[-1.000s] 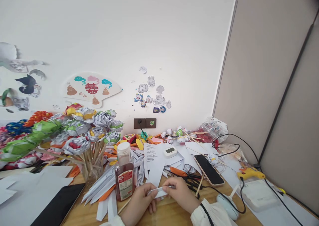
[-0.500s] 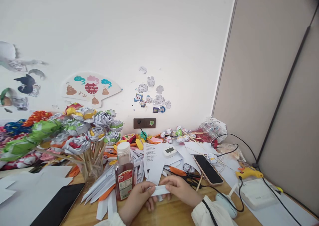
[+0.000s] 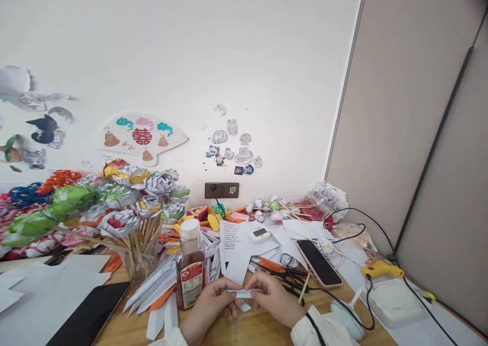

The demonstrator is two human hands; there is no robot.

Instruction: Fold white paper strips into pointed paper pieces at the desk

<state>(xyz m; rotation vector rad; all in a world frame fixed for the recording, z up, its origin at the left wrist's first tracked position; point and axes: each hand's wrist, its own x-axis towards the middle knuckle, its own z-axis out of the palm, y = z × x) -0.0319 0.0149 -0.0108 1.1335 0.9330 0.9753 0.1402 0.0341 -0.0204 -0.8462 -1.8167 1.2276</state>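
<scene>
Low in the middle of the view, my left hand [image 3: 211,305] and my right hand [image 3: 272,297] pinch the two ends of a narrow folded strip of white paper [image 3: 242,293], held just above the wooden desk [image 3: 263,331]. A small bottle of red liquid with a white cap [image 3: 189,264] stands right beside my left hand. Black-handled scissors [image 3: 292,279] lie just past my right hand.
A glass of paper flowers on sticks [image 3: 141,219] stands at the left, with folded white strips [image 3: 160,285] piled by it. A dark tablet [image 3: 89,318] lies front left. A phone [image 3: 318,263], a yellow glue gun [image 3: 379,270], a white box [image 3: 394,300] and cables sit at the right.
Both hands have shifted slightly left with the strip, which now looks thinner and flatter between the fingers. The view has dipped a little.
</scene>
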